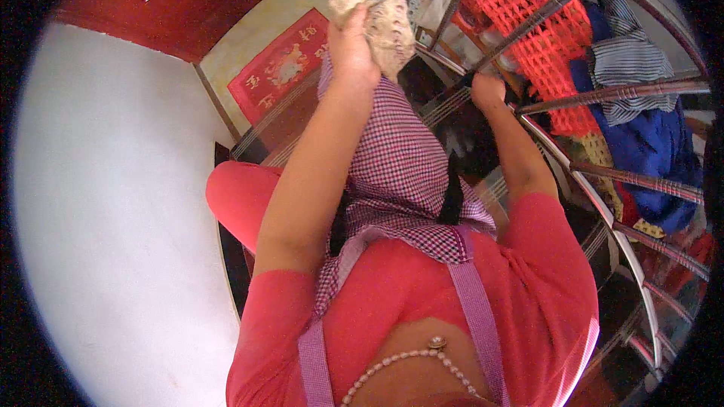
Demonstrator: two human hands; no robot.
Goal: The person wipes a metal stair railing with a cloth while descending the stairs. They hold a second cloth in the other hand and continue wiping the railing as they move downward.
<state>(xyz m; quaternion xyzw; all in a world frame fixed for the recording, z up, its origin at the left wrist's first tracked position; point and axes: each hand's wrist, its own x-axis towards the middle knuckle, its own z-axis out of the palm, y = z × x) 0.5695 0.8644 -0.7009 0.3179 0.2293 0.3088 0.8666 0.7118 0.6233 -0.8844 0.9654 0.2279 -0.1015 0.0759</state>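
Observation:
My left hand is raised in front of me and grips a crumpled beige cloth with a dark pattern along one side. The thumb lies over the cloth, and the other fingers are mostly hidden. Lower and to the right, my right hand is closed at the foot of a baluster of the stair railing. It covers a stretch of the railing's metal bottom rail; its fingertips are out of sight. A checked purple apron hangs over my front and legs.
Dark stone stair steps lie below me. A white wall rises on the left, near a red mat with gold writing. Beyond the railing are a red openwork textile, a striped cloth and blue fabric.

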